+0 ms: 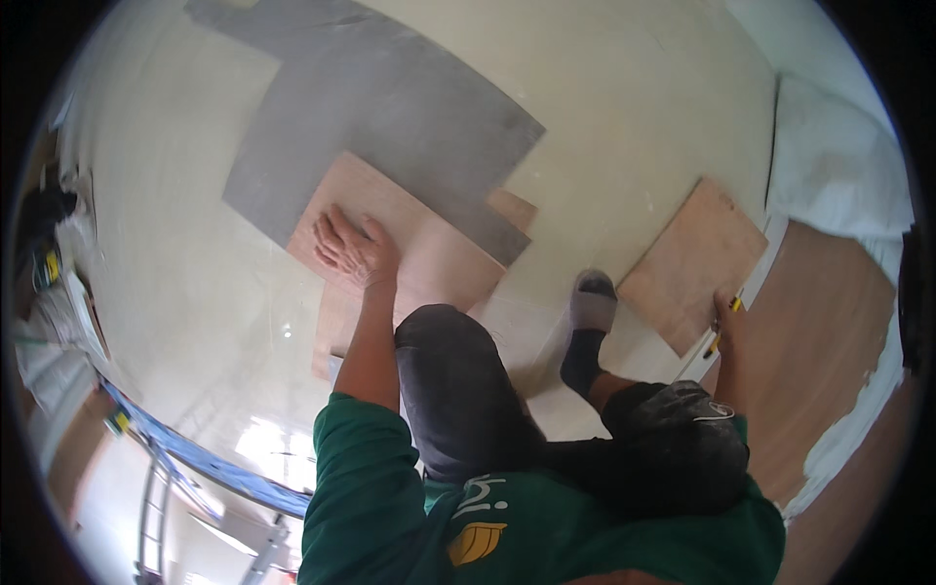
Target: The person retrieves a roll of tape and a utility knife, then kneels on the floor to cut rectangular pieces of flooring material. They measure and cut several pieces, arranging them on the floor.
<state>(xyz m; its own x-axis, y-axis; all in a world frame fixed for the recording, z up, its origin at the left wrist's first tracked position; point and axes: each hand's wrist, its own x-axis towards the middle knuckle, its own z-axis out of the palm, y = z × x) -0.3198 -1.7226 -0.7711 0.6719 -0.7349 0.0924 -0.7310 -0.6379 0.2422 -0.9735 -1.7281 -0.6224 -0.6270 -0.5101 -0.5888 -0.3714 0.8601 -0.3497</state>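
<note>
My left hand [353, 250] lies open, fingers apart, on a pinkish-brown plywood piece [444, 255]. That piece overlaps the lower edge of a grey sheet [385, 112] on the pale floor. At the right, my right hand [729, 327] is closed round a slim yellow-and-black tool [736, 304]; its yellow parts show on both sides of the hand, but its exact kind cannot be made out. Close beside that hand lies a second plywood piece [694, 263], set at an angle on the floor. The fingertips of my right hand are partly hidden.
My slippered foot [593, 302] stands between the two plywood pieces. A small wood offcut [512, 209] lies by the grey sheet. White plastic sheeting [838, 161] and a brown covering [809, 341] are at the right. A ladder [151, 507] stands lower left, near blue edging [224, 468].
</note>
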